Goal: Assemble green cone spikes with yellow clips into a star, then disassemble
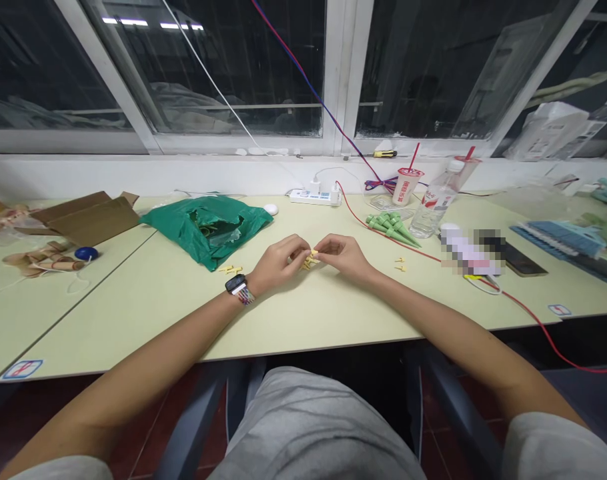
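Observation:
My left hand (279,265) and my right hand (347,257) meet over the middle of the table (303,320), fingertips almost touching. Both are closed in a pinch at a small yellow plastic piece (314,253) between them. More small yellow pieces show just below the fingertips, partly hidden by the left hand; whether they are held or lie on the table is unclear. A few similar yellow pieces (232,269) rest beside my left wrist, which wears a dark watch (235,284). Two more yellow peg-like pieces (400,269) lie to the right of my right hand.
A torn green plastic bag (178,223) stands behind my left hand. Green cone-shaped pieces (396,230), a water bottle (430,210) and a paper cup (406,187) are at the back right. A power strip (316,197) sits near the wall; a red cable (356,217) crosses rightward.

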Demonstrator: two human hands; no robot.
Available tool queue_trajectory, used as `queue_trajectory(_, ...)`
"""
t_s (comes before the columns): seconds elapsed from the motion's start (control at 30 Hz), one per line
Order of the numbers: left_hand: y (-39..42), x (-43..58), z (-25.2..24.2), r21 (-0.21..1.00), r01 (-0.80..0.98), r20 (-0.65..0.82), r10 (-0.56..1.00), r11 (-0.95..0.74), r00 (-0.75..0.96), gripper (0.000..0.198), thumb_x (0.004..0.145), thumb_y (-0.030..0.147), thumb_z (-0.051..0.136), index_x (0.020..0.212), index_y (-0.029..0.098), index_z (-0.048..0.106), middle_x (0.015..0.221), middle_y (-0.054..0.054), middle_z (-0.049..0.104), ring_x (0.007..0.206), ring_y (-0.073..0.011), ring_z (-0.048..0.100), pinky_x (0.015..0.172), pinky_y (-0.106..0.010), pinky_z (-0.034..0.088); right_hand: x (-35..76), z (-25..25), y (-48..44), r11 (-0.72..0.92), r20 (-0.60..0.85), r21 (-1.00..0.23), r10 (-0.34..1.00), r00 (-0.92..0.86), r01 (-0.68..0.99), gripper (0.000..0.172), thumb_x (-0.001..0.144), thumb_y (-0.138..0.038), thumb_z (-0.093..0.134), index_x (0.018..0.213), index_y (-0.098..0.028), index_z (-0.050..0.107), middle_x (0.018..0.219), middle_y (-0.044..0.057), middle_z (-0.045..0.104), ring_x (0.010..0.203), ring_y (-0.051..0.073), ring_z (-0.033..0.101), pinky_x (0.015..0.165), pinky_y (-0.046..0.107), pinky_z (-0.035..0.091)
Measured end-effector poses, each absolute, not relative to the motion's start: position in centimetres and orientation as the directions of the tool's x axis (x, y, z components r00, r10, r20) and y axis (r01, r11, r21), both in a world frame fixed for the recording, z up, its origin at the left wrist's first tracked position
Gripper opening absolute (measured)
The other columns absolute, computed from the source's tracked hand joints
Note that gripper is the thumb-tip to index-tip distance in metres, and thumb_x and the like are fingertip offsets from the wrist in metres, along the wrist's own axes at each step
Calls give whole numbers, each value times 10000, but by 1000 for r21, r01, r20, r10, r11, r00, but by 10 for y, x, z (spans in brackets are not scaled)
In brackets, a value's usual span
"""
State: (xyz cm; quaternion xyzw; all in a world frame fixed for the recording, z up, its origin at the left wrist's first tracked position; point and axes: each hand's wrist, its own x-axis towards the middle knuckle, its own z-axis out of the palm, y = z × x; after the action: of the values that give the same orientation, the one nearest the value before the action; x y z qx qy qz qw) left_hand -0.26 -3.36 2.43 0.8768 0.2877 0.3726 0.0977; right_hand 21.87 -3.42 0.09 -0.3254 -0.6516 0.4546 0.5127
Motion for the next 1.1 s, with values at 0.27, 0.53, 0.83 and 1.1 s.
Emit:
queue_trajectory(0.27,-32,-6,21,436,434,575,615,-788,540,212,1055,411,606,1091,205,637,870,-20,682,753,-176,631,709,-304,470,219,1,-35,425,414,-905,870,-267,-17,358,757,-503,915,861,-199,758,855,38,777,807,195,722,788,350,578)
queue_trajectory(0.53,-29,-4,22,374,500,552,621,-781,557,326,1112,372,485,864,207,618,817,-39,680,740,-185,624,697,-320,437,220,2,-36,419,404,-908,878,-256,6,358,745,-495,926,855,-200,755,847,36,771,810,199,716,788,353,577)
queue_trajectory(0.83,-33,-4,22,422,440,576,609,-792,544,263,1027,434,655,1168,214,631,916,-24,720,813,-187,690,744,-308,508,220,1,-36,445,425,-896,867,-261,17,334,785,-493,896,870,-204,751,866,40,770,822,204,719,798,359,574)
queue_trajectory(1.1,-32,-3,24,403,401,568,569,-822,595,229,1079,390,563,1024,199,676,971,-64,722,864,-196,667,797,-328,503,221,1,-36,464,443,-885,852,-278,14,353,796,-518,890,874,-209,739,864,32,763,831,202,717,815,361,584)
